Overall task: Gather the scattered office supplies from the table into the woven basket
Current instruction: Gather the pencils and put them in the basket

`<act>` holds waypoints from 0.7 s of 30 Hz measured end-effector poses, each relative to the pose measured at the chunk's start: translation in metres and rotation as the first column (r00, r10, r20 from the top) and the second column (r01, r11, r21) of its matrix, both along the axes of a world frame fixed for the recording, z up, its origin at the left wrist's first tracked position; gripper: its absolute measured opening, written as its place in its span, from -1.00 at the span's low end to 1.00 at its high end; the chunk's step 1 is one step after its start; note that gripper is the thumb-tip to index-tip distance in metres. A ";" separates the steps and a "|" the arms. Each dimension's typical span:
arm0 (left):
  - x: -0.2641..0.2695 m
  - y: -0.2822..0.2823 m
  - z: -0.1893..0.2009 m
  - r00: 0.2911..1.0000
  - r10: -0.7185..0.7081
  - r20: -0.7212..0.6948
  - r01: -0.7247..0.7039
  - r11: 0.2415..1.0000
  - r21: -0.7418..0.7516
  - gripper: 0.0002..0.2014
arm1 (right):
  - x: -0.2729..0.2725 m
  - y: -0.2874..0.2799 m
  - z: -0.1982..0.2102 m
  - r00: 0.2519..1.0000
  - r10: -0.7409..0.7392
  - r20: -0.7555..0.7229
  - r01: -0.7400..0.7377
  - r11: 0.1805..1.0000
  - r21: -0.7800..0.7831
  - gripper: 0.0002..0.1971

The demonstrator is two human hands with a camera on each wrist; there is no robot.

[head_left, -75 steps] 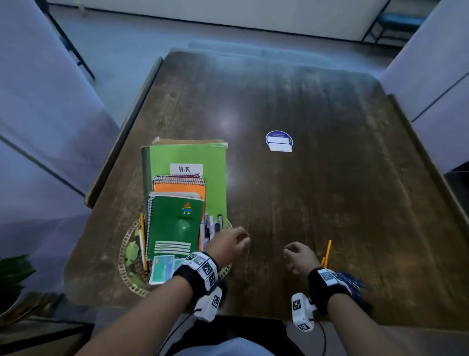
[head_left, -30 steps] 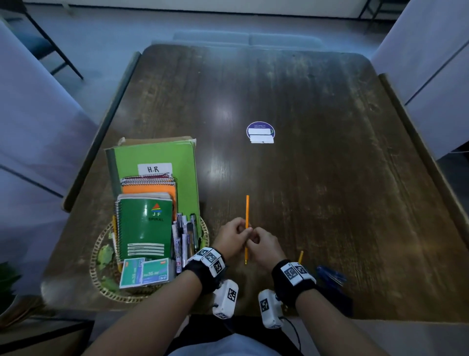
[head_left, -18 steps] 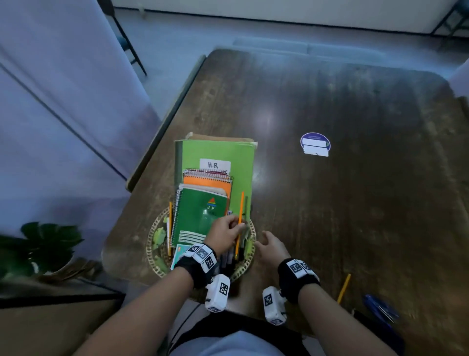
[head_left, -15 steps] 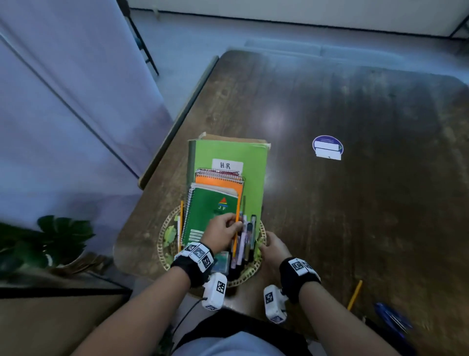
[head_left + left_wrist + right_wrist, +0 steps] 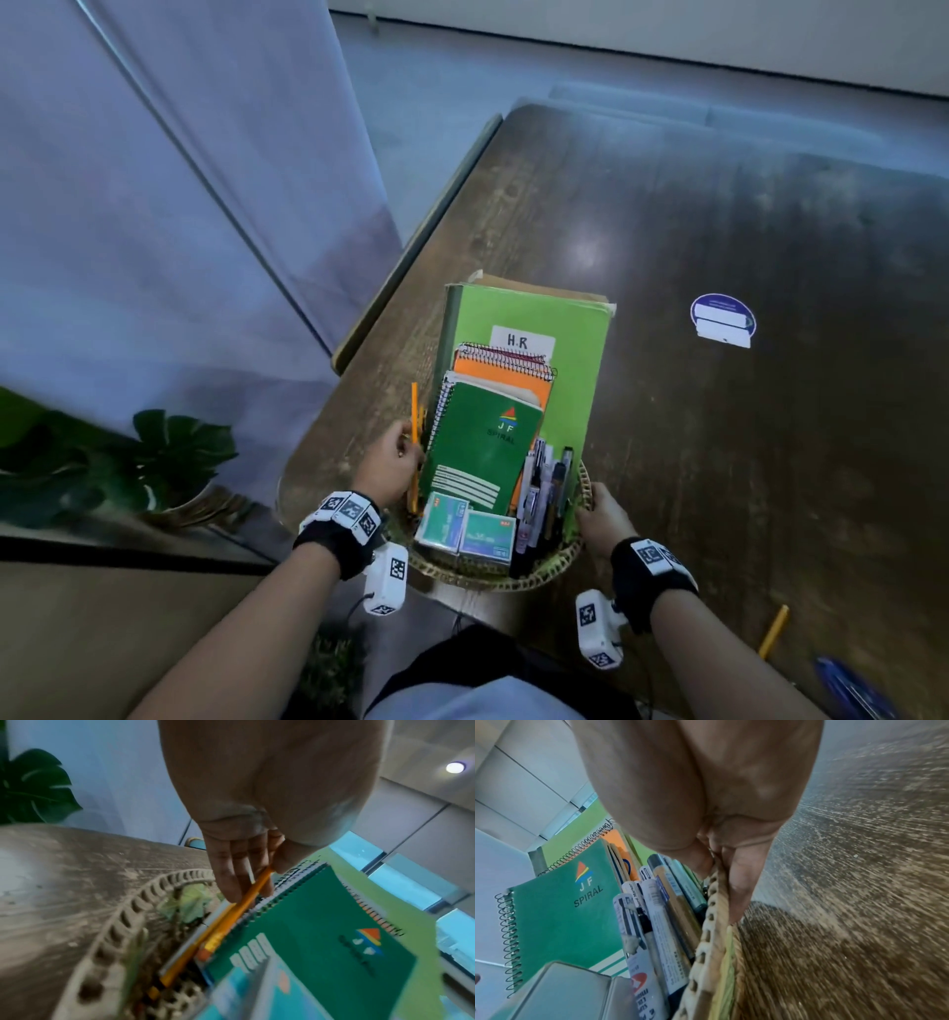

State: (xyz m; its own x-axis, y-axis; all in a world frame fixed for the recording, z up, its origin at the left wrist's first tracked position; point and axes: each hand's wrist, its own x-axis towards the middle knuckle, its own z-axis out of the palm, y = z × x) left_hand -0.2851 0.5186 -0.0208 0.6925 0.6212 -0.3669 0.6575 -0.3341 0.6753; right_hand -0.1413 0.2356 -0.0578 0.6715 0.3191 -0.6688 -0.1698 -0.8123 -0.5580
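The woven basket [image 5: 539, 578] sits near the table's front left corner. It holds a green folder [image 5: 575, 360], an orange notebook [image 5: 493, 372], a green spiral notebook [image 5: 482, 452], staple boxes [image 5: 464, 529] and several markers [image 5: 544, 493]. My left hand [image 5: 411, 449] pinches an orange pencil [image 5: 414, 411] at the basket's left side. In the left wrist view the pencil [image 5: 246, 898] slants down beside the spiral notebook [image 5: 321, 933], eraser end low inside the basket [image 5: 115, 923]. My right hand [image 5: 590, 501] grips the basket's right rim [image 5: 713, 902], thumb inside, fingers [image 5: 741, 892] outside.
Another orange pencil [image 5: 773, 629] and blue pens [image 5: 847, 688] lie on the table [image 5: 770, 462] at the lower right. A round purple sticker [image 5: 723, 319] is at mid-table. A plant [image 5: 154, 462] stands beyond the left table edge, below a partition.
My left hand carried the pencil from the basket's right side, by the markers, over to its left side. My right hand moved onto the basket's right rim and took hold of it.
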 end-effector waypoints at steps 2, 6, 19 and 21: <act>-0.002 0.008 -0.006 0.998 0.002 -0.055 0.001 0.998 0.056 -0.81 | -0.002 0.001 0.001 1.000 -0.007 0.017 0.008 1.000 -0.013 -0.85; 0.001 0.011 -0.019 0.987 -0.041 -0.158 0.059 0.992 0.111 -0.85 | -0.003 0.002 0.000 1.000 -0.008 0.024 0.009 1.000 -0.028 -0.78; 0.012 0.001 -0.032 0.988 0.041 -0.151 -0.016 0.986 0.165 -0.87 | -0.005 0.006 -0.007 1.000 -0.008 0.018 0.010 0.994 -0.110 -0.61; 0.012 -0.001 -0.028 0.991 0.047 -0.122 -0.025 0.984 0.176 -0.94 | -0.006 0.006 -0.005 1.000 -0.019 0.008 0.019 0.994 -0.107 -0.62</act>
State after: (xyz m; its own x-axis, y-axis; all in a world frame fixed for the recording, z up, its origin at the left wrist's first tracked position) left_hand -0.2727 0.5180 -0.0491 0.6241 0.7067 -0.3333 0.7468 -0.4141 0.5204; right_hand -0.1472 0.2421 -0.0628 0.6815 0.2327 -0.6938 -0.1823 -0.8642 -0.4689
